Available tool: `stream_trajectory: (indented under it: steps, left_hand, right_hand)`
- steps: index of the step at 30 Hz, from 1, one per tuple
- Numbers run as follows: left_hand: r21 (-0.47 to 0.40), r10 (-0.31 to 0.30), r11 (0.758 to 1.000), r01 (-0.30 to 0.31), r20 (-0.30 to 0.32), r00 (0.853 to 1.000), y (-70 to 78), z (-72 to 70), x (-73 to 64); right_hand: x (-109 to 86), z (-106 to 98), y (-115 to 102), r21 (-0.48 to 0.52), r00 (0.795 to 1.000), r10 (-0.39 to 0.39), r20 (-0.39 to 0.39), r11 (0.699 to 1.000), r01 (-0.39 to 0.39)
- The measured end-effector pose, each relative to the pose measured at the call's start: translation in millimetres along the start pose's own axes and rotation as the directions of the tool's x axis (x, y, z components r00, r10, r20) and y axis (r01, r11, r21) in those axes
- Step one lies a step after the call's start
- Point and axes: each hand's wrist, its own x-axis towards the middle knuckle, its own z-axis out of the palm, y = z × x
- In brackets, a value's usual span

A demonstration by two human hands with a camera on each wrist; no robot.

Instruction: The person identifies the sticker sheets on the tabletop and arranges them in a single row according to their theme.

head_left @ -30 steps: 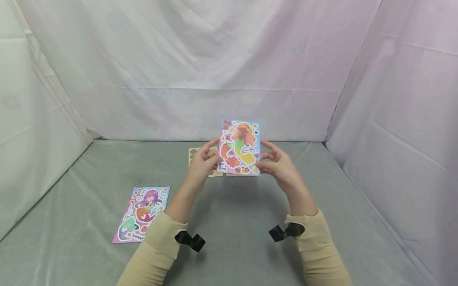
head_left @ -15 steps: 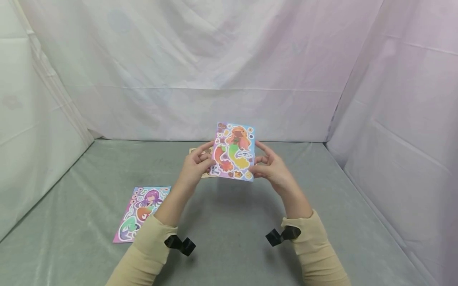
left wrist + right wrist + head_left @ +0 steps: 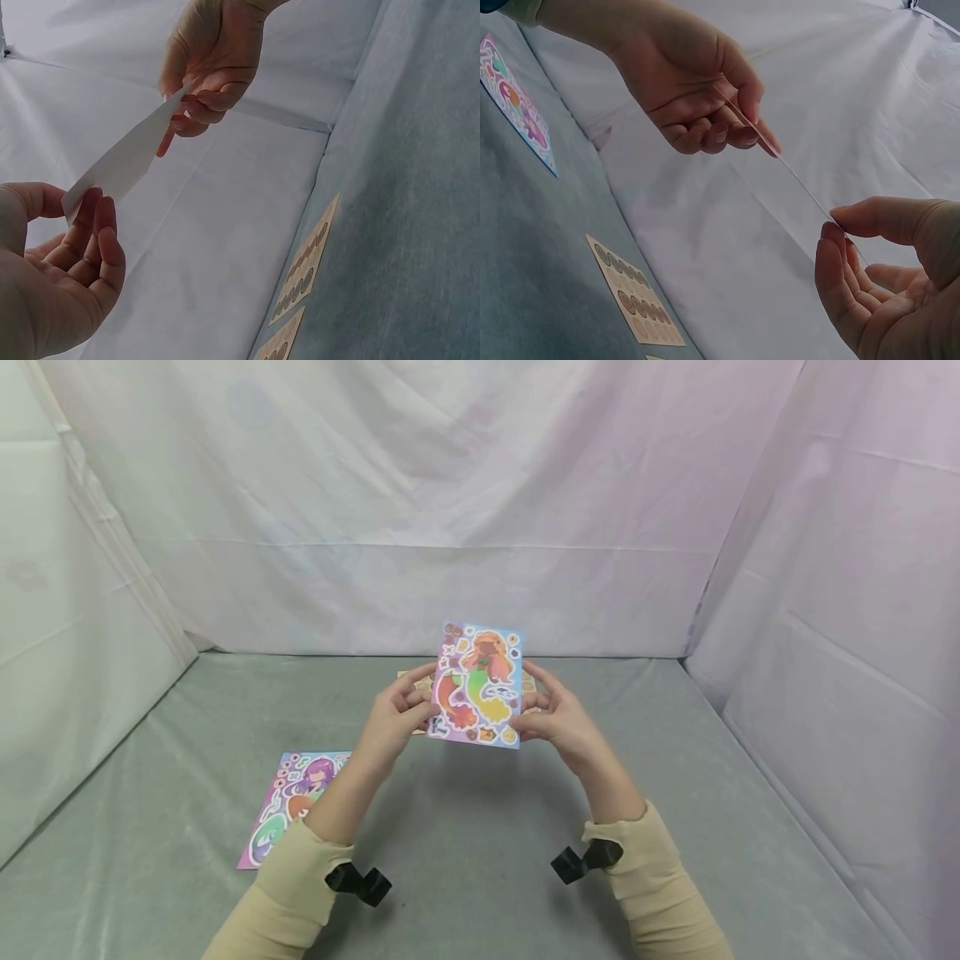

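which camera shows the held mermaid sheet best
The head view: it shows the printed front of the sheet almost whole, between the left hand and right hand. The left wrist view shows just its pale back, slanted; the right wrist view has it nearly edge-on, a thin line.

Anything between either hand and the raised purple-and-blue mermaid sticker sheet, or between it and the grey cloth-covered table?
Nothing visible at the hands: left hand and right hand pinch the sticker sheet by its edges. Two flat beige cards with round marks lie on the table; whether directly beneath is unclear.
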Motion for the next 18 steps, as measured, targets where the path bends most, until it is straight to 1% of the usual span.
stream_trajectory:
  steps: [6, 12, 18]
  left_hand:
    - [0.02, 0.005, 1.0, -0.005, 0.013, 1.0, -1.2, -5.0, -3.2]
    - [0.025, -0.006, 1.0, 0.005, 0.026, 1.0, -2.1, -10.7, -8.0]
    - [0.048, -0.02, 0.999, 0.018, 0.044, 0.999, -3.5, -19.1, -13.5]
  right_hand:
    - [-0.4, 4.6, 1.8, -0.013, 1.0, -0.007, 0.018, 1.0, 0.007]
    - [1.0, 8.1, 4.0, -0.036, 0.999, 0.001, 0.032, 0.999, 0.0]
    - [1.1, 13.7, 5.9, -0.037, 0.999, -0.011, 0.047, 0.999, 0.012]
